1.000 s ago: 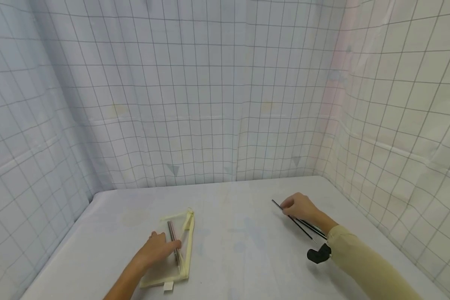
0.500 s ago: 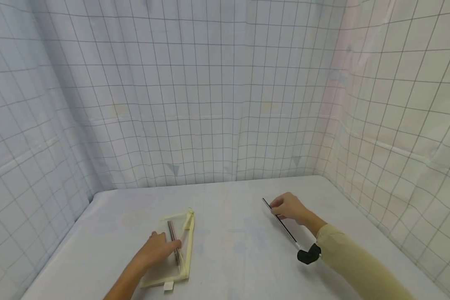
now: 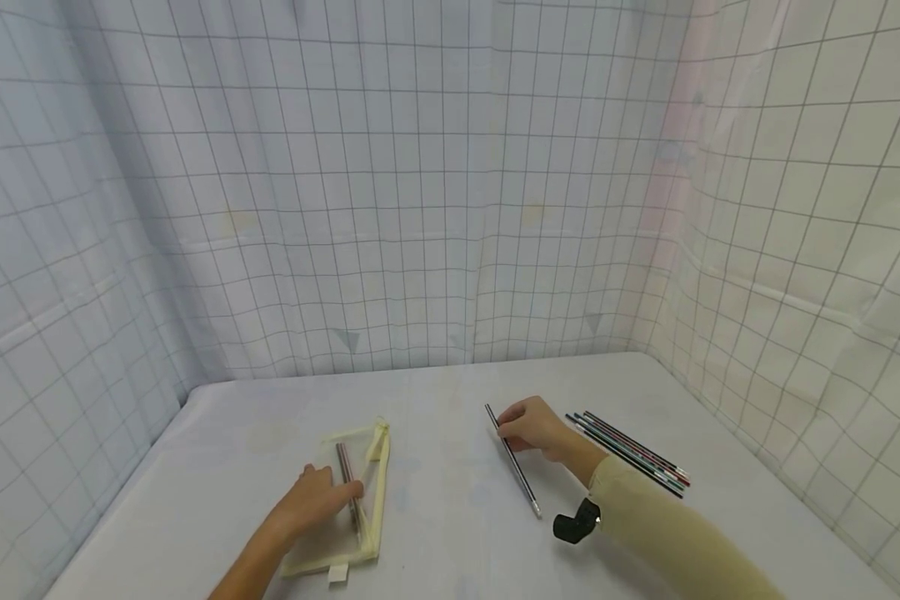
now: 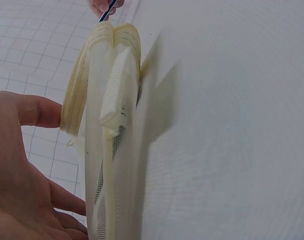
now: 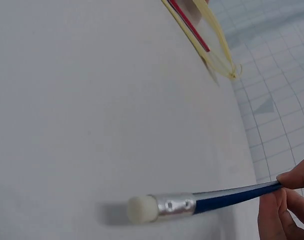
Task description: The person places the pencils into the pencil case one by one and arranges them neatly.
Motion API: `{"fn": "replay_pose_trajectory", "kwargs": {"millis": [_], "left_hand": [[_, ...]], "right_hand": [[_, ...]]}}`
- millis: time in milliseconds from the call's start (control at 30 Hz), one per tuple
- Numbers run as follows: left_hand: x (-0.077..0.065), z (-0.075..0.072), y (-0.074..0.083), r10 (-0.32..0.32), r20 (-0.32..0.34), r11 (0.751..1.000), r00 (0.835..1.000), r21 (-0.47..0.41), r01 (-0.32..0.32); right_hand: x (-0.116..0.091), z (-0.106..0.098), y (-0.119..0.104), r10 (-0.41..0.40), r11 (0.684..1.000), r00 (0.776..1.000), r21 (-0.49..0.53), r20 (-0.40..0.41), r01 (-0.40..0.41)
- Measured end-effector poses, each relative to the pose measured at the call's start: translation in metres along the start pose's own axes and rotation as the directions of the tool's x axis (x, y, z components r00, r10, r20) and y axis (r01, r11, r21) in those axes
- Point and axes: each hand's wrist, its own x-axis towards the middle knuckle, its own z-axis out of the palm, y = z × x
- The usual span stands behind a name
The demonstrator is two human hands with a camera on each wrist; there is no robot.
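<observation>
My left hand (image 3: 311, 504) rests on a mesh zip pouch (image 3: 379, 500) with pale yellow trim, lying flat at the left of the table. In the left wrist view the thumb touches the raised zip edge (image 4: 74, 100), while the other fingers lie further down the pouch. Pencils (image 3: 345, 463) show inside it, one of them red (image 5: 192, 25) in the right wrist view. Right of the pouch, my right hand (image 3: 536, 429) pinches a blue-and-silver striped pencil (image 5: 237, 196) near its far end. The pencil's white eraser (image 5: 142, 209) points back toward me.
Several loose pencils (image 3: 633, 454) lie side by side on the right of the white table (image 3: 450, 533), beside my right forearm. A black wrist device (image 3: 577, 523) hangs at the right sleeve. Gridded white curtains (image 3: 420, 183) enclose the back and both sides.
My right hand has moved left with the pinched pencil, away from the other loose pencils, which now show in full. The left hand and pouch have stayed in place.
</observation>
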Motion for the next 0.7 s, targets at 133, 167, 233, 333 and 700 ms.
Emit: {"fn": "replay_pose_trajectory", "kwargs": {"millis": [133, 167, 233, 333, 700], "left_hand": [[0.000, -0.001, 0.000, 0.003, 0.006, 1.000, 1.000, -0.005, -0.003], [0.000, -0.001, -0.001, 0.006, 0.007, 1.000, 1.000, -0.002, -0.006], [0.001, -0.003, -0.001, 0.013, 0.011, 1.000, 1.000, -0.006, -0.013], [0.001, -0.005, -0.001, 0.019, 0.011, 1.000, 1.000, -0.014, -0.019], [0.002, -0.005, -0.002, 0.015, 0.004, 0.999, 1.000, -0.036, -0.015]], "right_hand": [[0.002, 0.016, -0.003, 0.021, 0.999, 1.000, 0.026, 0.007, -0.021], [0.003, 0.021, -0.003, 0.025, 0.999, 1.000, 0.037, 0.013, -0.026], [0.005, 0.030, -0.005, 0.030, 0.998, 0.999, 0.060, 0.028, -0.031], [0.008, 0.046, -0.006, 0.022, 0.995, 0.998, 0.101, 0.056, -0.028], [0.009, 0.104, -0.023, 0.050, 0.972, 0.991, 0.222, 0.122, -0.076]]}}
